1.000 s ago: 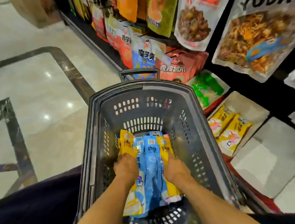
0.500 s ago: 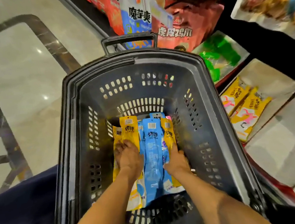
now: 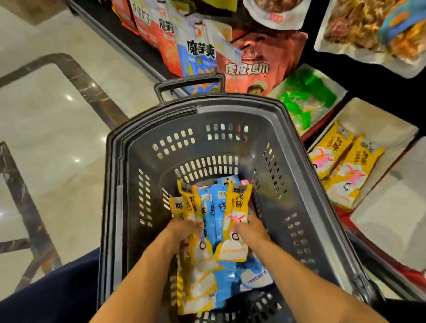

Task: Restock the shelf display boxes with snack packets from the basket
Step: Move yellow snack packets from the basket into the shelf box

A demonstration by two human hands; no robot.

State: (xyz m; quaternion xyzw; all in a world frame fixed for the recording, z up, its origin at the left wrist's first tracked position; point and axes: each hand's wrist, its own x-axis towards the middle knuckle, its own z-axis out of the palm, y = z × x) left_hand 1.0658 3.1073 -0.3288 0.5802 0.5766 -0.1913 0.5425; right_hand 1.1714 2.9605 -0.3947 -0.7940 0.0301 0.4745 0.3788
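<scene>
Down in the dark plastic basket [image 3: 121, 184], a bundle of yellow and blue snack packets [image 3: 215, 212] is gripped from both sides. The left hand [image 3: 184, 232] is curled round the bundle's left edge, and a tilted yellow packet [image 3: 236, 208] is clasped in the right hand [image 3: 252, 231]. Two similar packets [image 3: 344, 168] are seen lying in a display box [image 3: 384, 125] just right of the basket.

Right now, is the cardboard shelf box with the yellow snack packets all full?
No, only two yellow snack packets lie in the cardboard shelf box, and much of its bare floor shows.

Glossy marble floor [image 3: 48, 119] (dark inlay)
</scene>
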